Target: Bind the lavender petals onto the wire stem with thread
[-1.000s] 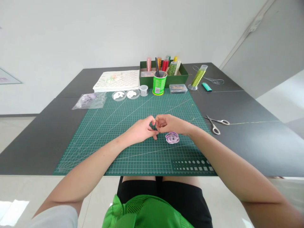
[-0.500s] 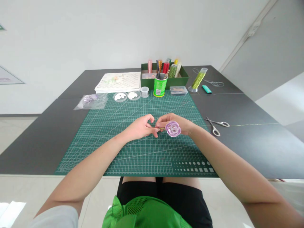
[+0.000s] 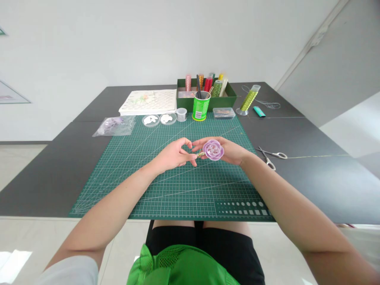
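Observation:
A light-purple artificial flower (image 3: 213, 150) with layered petals is held above the mat, its face turned up toward me. Its short yellow-green stem (image 3: 201, 154) runs left from the bloom. My left hand (image 3: 176, 153) pinches the stem's end between thumb and fingers. Behind the bloom is my right hand (image 3: 231, 151), its fingers stretched loosely toward my left hand. The flower covers part of the right palm and thumb, so contact there cannot be made out.
A green cutting mat (image 3: 154, 198) covers the table's middle. Scissors (image 3: 271, 156) lie to the right. Behind stand a green can (image 3: 201, 107), a box (image 3: 225, 103) of thread spools, a yellow-green spool (image 3: 249, 99), dishes (image 3: 151, 120) of white pieces and a plastic bag (image 3: 115, 125).
The flower has shifted slightly up and left, and its stem shows more tilt. My right fingers have loosened from a pinch near the stem and stretched out. My left hand keeps its pinch.

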`<state>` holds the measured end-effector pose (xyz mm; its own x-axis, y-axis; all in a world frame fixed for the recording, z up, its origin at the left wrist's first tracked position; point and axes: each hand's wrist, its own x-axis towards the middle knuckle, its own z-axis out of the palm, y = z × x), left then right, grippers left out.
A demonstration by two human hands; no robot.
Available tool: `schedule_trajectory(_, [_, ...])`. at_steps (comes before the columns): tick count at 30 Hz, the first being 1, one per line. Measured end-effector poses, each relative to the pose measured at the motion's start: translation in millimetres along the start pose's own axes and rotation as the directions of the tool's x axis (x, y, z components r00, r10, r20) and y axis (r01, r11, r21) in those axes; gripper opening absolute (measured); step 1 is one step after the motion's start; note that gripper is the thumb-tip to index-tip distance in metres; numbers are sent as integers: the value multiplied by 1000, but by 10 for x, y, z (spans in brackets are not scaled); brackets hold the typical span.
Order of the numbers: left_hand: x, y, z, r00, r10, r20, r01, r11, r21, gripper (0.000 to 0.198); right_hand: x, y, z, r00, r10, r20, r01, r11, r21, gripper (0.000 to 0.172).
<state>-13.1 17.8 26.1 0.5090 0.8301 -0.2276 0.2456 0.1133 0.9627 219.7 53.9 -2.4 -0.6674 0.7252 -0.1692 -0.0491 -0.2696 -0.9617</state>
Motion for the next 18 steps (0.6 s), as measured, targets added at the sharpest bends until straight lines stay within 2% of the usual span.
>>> schedule_trajectory(3, [2, -9, -7, 1000, 10, 14, -10, 1000, -26, 30, -49, -39, -16, 990, -32, 137, 35, 999, -21, 48])
schedule_trajectory(6, [-3, 0, -11, 1000, -5, 25, 6, 999, -51, 32, -84, -83, -5, 984, -50, 170, 70, 991, -113, 57])
schedule_trajectory(8, [-8, 13, -14, 999, -14, 30, 16, 998, -62, 31, -84, -100, 24, 989, -89, 117, 116, 960, -256, 55])
schedule_trajectory(12, [-9, 34, -29, 999, -38, 3, 38, 996, -79, 29, -56, -97, 94, 971, -237, -34, 183, 826, -533, 40])
schedule_trajectory(18, [9, 28, -48, 997, -73, -5, 72, 992, -103, 30, -56, -57, 111, 931, -335, -144, 173, 754, -634, 40])
